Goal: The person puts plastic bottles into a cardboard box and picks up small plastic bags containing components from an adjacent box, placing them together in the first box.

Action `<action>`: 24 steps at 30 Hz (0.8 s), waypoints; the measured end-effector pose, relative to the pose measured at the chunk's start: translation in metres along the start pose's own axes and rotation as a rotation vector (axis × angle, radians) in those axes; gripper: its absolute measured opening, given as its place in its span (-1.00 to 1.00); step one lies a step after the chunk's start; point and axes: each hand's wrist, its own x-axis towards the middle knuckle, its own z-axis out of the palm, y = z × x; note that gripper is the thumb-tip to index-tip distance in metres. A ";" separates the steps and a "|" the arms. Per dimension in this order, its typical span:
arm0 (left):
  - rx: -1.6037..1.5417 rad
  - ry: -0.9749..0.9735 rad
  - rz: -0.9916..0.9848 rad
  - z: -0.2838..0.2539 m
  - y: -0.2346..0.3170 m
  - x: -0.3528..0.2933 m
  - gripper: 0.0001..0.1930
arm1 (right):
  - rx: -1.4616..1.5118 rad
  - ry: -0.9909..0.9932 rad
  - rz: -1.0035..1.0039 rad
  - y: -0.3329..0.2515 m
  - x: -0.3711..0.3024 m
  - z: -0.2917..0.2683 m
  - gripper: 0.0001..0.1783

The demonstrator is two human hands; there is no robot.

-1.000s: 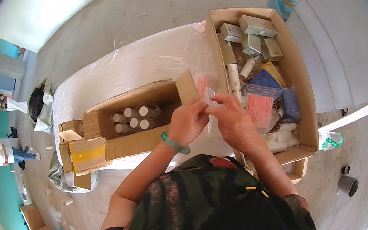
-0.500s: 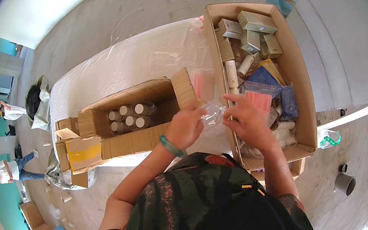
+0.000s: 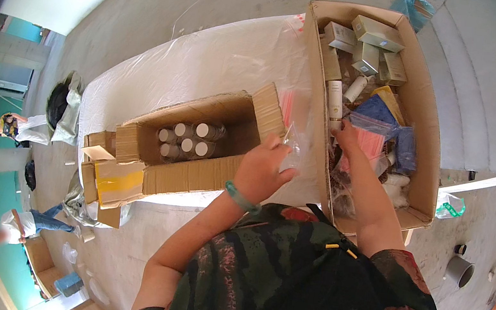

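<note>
My left hand (image 3: 262, 169) is closed round a crumpled clear plastic bag (image 3: 293, 151), just right of the smaller carton's raised flap. My right hand (image 3: 348, 138) reaches into the large cardboard box (image 3: 315, 68) by its left wall. Its fingers pinch at the lower end of a slim white bottle (image 3: 335, 97); the exact grip is partly hidden. Inside that box lie gold-green cartons (image 3: 377, 33), another white bottle (image 3: 355, 89), a blue packet (image 3: 376, 110) and a bag of pink strips (image 3: 366, 143). Several white-capped clear bottles (image 3: 186, 145) stand in the smaller cardboard carton (image 3: 193, 175).
Both boxes rest on a surface covered with white plastic sheeting (image 3: 210, 65). Pink strips (image 3: 287, 106) lie between them. Two other people (image 3: 22, 226) are far off at the left. A grey bucket (image 3: 459, 271) stands on the floor at the right.
My right hand has let go of the clear bag and moved down into the large box, to the white bottle. My left hand keeps the bag. The view has shifted slightly.
</note>
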 end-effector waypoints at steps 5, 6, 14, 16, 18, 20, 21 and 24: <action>0.033 0.005 0.018 0.002 0.007 0.002 -0.55 | -0.050 -0.056 0.057 0.025 0.018 0.014 -0.43; 0.059 0.020 0.036 0.002 0.007 0.003 -0.54 | -0.025 -0.089 0.081 0.025 0.016 0.013 -0.43; 0.016 0.000 0.023 -0.002 0.012 0.002 -0.47 | 0.812 -0.132 0.247 -0.017 -0.059 -0.052 -0.54; -0.003 -0.017 0.031 -0.001 0.011 0.004 -0.46 | 0.930 -0.199 0.158 -0.010 -0.070 -0.079 -0.53; 0.020 -0.022 0.040 0.001 0.010 0.007 -0.48 | 1.030 -0.231 0.064 -0.024 -0.092 -0.108 -0.51; 0.042 -0.033 0.055 0.003 0.008 0.010 -0.49 | 1.115 -0.228 -0.035 -0.054 -0.122 -0.141 -0.48; 0.051 -0.041 0.070 0.003 0.008 0.012 -0.50 | 1.126 -0.241 -0.075 -0.066 -0.135 -0.157 -0.47; 0.057 -0.080 0.089 0.008 0.007 0.020 -0.52 | 1.112 -0.232 -0.153 -0.106 -0.177 -0.193 -0.43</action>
